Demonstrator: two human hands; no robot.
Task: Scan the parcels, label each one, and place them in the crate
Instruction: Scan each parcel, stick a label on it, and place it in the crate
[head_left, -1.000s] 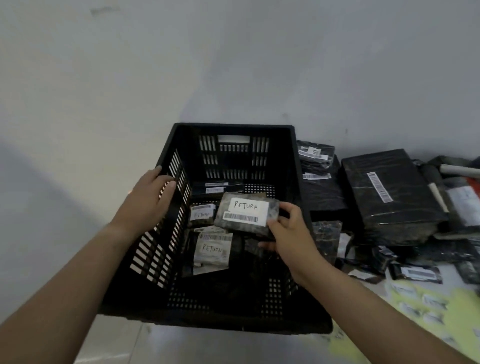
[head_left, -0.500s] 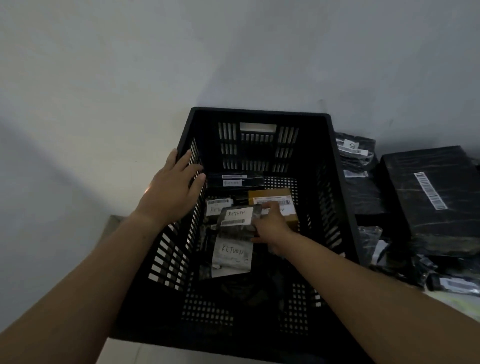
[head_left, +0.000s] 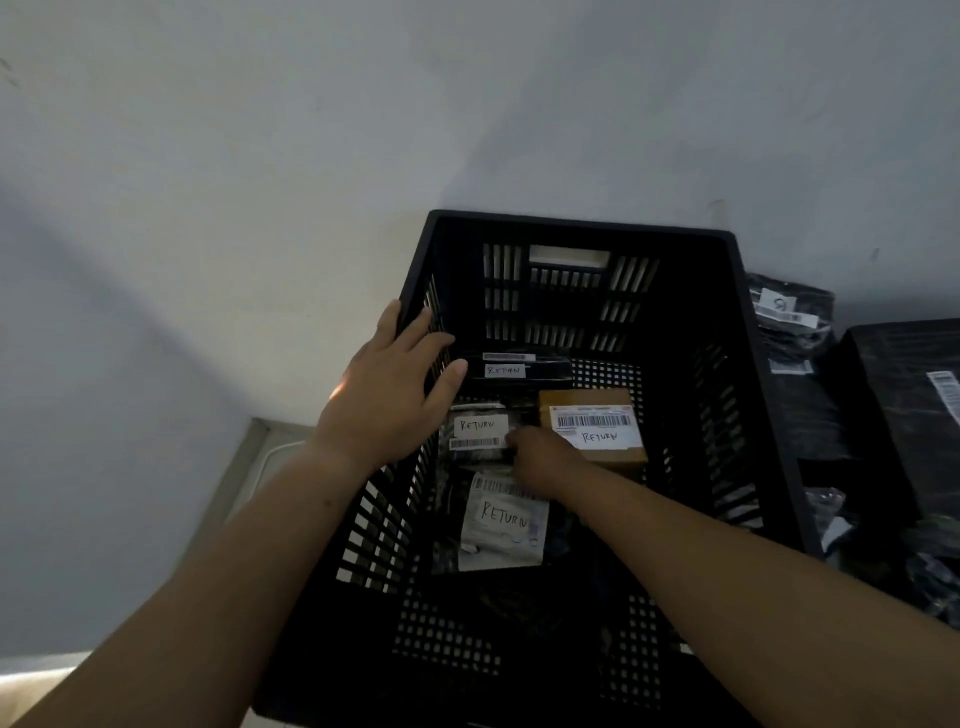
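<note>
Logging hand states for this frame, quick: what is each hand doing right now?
Left hand: open, fingers straight, resting on the crate's left rim.
Right hand: at the edge of the dark parcel in the crate; grip cannot be told.

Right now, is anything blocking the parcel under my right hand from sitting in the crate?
Nothing visible does. The dark parcel is already down inside the crate, between the brown box and the left wall, right hand at its edge. The left hand rests on the rim, clear of it.

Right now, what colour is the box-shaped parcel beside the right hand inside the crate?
The box is brown cardboard with a white label; the head view shows it.
</note>
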